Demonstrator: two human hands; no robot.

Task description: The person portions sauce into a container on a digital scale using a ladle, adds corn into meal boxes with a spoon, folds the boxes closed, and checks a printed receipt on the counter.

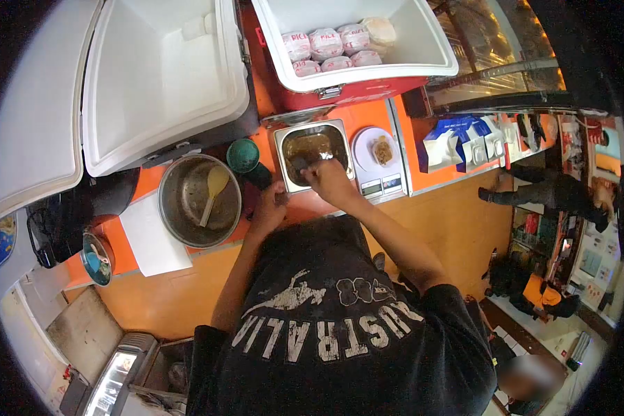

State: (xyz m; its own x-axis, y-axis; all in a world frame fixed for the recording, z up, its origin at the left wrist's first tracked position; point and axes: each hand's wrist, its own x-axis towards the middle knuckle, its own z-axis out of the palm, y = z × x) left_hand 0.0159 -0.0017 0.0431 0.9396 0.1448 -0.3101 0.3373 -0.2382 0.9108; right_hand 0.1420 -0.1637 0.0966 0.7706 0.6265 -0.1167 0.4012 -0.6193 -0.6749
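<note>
My right hand (pixel 330 184) is over the near right part of a rectangular metal food pan (pixel 348 149) with brown, wet-looking food in it. Its fingers are closed around something I cannot make out, and a dark shape shows beside them in the pan. Just left of the pan's near corner, my left hand (pixel 269 209) hangs with fingers loosely curled and a gap at the thumb; I see nothing in it. To the pan's right, a kitchen scale (pixel 371 188) bears a round white plate (pixel 362 147) with a small portion of brown food (pixel 382 150).
Left of my hands stand a green cup (pixel 243 155) and a large metal pot (pixel 166 208) with a yellow spatula (pixel 213 193) inside. Behind the pan, an open red cooler (pixel 388 90) holds wrapped packs marked RICE (pixel 326 44). Another open cooler (pixel 166 76) is at left. People are at right.
</note>
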